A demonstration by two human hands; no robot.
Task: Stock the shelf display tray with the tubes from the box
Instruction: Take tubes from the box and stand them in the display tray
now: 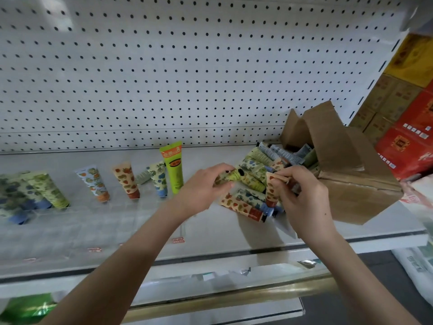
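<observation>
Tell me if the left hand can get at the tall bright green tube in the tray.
Probably yes: the bright green tube stands just beside the left hand, nothing between them. But that hand grips a yellow-green tube, so it would have to set that down first.

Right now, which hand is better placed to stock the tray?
Left, likely: the left hand grips a green tube nearer the tray; the right hand, holding an orange tube, is by the box.
</observation>
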